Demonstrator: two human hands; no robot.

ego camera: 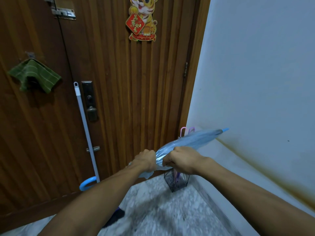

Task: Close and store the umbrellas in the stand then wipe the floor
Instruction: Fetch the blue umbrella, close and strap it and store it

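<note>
Two bare forearms reach forward. The left hand (145,160) and right hand (181,160) are both fisted around the folded canopy of a blue umbrella (190,142), close together and gripping tight. Its tip points up and right past the right hand toward the white wall (255,74); its curved blue handle (87,183) shows left of the left forearm. Just below the right hand stands a wire umbrella stand (176,182) holding pink and purple umbrellas (185,131). Left of the hands, a mop pole (85,126) leans on the wooden door (127,82).
</note>
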